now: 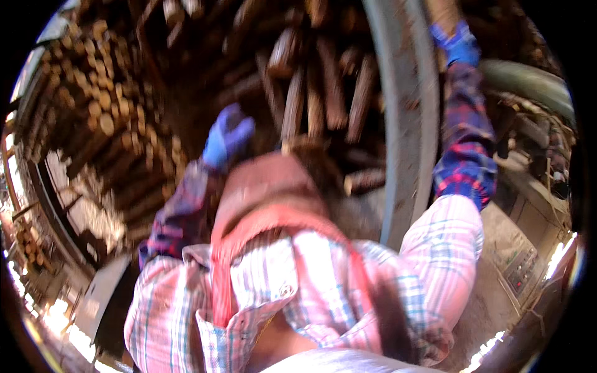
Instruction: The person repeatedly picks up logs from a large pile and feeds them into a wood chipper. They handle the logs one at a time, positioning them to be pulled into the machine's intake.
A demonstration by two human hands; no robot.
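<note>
My left hand (227,137), in a blue glove, hangs above the dark floor left of my red apron (270,186). It holds nothing, and its fingers look loosely apart, though motion blurs them. Stretched far forward on the right, beyond a grey metal beam (407,105), my right hand (460,46) wears a blue glove too. Its fingers are around a pale brown log (443,15), whose far end is cut off by the top of the picture. Several bark-covered logs lie in front of me, among them a thick one (286,53) and a long one (331,84).
A tall stack of cut logs (106,99) lines the left side. A short log (365,181) lies close to the metal beam. At the right are a greenish pipe (528,84) and a control box with buttons (513,264).
</note>
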